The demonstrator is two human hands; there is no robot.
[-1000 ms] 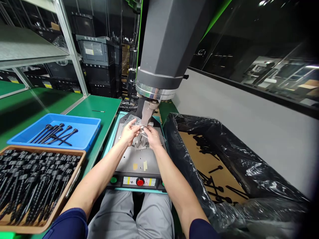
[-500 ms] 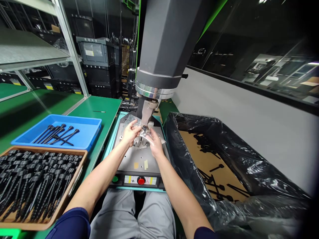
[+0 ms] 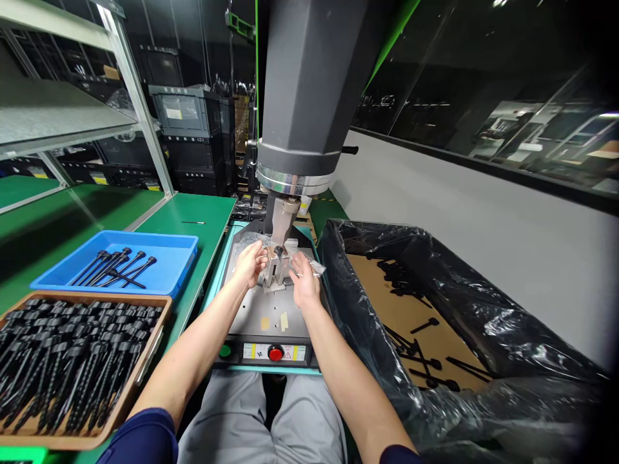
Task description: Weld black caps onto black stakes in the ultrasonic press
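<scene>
My left hand point(image 3: 250, 264) is at the left of a metal fixture point(image 3: 275, 274), its fingers loosely curled and apart, with nothing visible in them. On the fixture's other side is my right hand point(image 3: 305, 283), open with the palm turned inward. A black round-headed part point(image 3: 278, 252) sits at the top of the fixture, just under the metal horn point(image 3: 282, 222) of a press. Clear plastic film point(image 3: 316, 267) shows beside my right fingers, and more lies behind my left hand. Whether the film touches either hand is unclear.
On my left, a brown tray point(image 3: 87, 439) holds many black stemmed parts, and a blue tray point(image 3: 167, 248) holds several. A bin lined with black plastic point(image 3: 348, 303) stands at my right, with similar parts on cardboard. A red button point(image 3: 275, 352) and green button point(image 3: 225, 350) face me.
My hands have moved apart from over the fixture, uncovering it and the black part's head. The clear film that stretched between my fingers now shows at both sides. The view has shifted slightly.
</scene>
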